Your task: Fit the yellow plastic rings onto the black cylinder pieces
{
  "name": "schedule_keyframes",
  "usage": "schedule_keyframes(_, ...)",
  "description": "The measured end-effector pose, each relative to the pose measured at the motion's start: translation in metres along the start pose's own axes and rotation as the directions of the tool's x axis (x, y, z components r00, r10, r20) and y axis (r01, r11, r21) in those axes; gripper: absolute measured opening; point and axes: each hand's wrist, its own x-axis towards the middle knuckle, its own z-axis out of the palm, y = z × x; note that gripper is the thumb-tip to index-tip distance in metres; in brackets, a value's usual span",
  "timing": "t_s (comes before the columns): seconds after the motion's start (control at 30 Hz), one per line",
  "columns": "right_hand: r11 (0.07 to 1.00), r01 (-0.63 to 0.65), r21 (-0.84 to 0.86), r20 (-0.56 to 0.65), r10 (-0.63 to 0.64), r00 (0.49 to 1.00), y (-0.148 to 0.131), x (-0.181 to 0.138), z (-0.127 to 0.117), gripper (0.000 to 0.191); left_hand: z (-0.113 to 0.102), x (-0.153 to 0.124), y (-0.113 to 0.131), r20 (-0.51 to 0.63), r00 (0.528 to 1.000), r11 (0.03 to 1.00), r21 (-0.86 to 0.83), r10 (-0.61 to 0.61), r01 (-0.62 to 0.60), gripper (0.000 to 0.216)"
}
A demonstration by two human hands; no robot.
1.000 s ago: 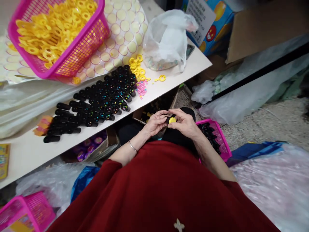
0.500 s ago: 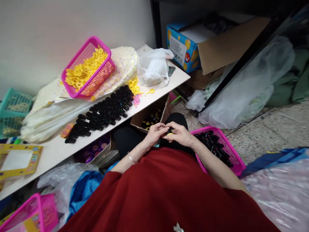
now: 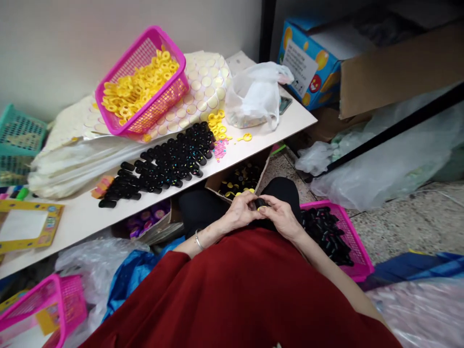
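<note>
My left hand and my right hand meet over my lap, fingers pinched together around a small black tube with a yellow cap. A bracelet sits on my left wrist. Rows of black tubes lie on the low white table ahead. Loose yellow rings and tiny pink beads lie beside them. A pink basket of black tubes stands on the floor right of my right hand.
A pink basket of yellow rings rests on sticker sheets at the table's back. A white plastic bag lies to its right. A cardboard box with black and yellow parts sits under the table. Another pink basket is at lower left.
The view has shifted and pulled back from the table. My hands stay together on the small piece, and the yellow cap shows less between my fingers than a second ago.
</note>
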Motion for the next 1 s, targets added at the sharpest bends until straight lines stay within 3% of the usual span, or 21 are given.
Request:
schedule_keyframes(0.13, 0.987, 0.010, -0.163, -0.001, -0.010, 1.000, -0.010, 0.017, 0.007, 0.031, -0.007, 0.008, -0.008, -0.058, 0.998, 0.994, -0.109, -0.030, 0.023, 0.038)
schedule_keyframes(0.37, 0.992, 0.079, -0.093, 0.107, -0.069, 0.992, -0.042, 0.067, 0.025, 0.033, -0.039, 0.035, -0.005, -0.279, 0.953, 0.984, -0.097, 0.119, -0.152, 0.046)
schedule_keyframes(0.5, 1.000, 0.028, -0.006, 0.171, -0.026, 0.985, -0.042, 0.074, 0.021, 0.051, -0.046, 0.036, -0.008, -0.297, 0.936, 0.968, -0.107, 0.188, -0.228, 0.048)
schedule_keyframes(0.63, 1.000, 0.006, -0.010, 0.156, -0.005, 0.988, -0.037, 0.068, 0.022, 0.049, -0.045, 0.030, -0.012, -0.289, 0.934, 0.970, -0.055, 0.212, -0.237, 0.039)
schedule_keyframes(0.8, 0.985, 0.080, -0.156, 0.067, -0.070, 0.995, -0.028, 0.064, 0.034, 0.033, -0.044, 0.026, -0.018, -0.284, 0.944, 0.974, -0.099, 0.167, -0.202, 0.036)
schedule_keyframes(0.9, 0.971, 0.081, -0.223, 0.015, -0.080, 0.997, -0.021, 0.073, 0.036, 0.039, -0.046, 0.027, -0.024, -0.314, 0.943, 0.985, -0.086, 0.113, -0.147, 0.036)
schedule_keyframes(1.0, 0.904, 0.043, -0.425, 0.082, -0.009, 0.997, -0.022, 0.093, 0.035, 0.050, -0.050, 0.022, -0.027, -0.367, 0.920, 0.990, 0.070, 0.140, -0.123, 0.045)
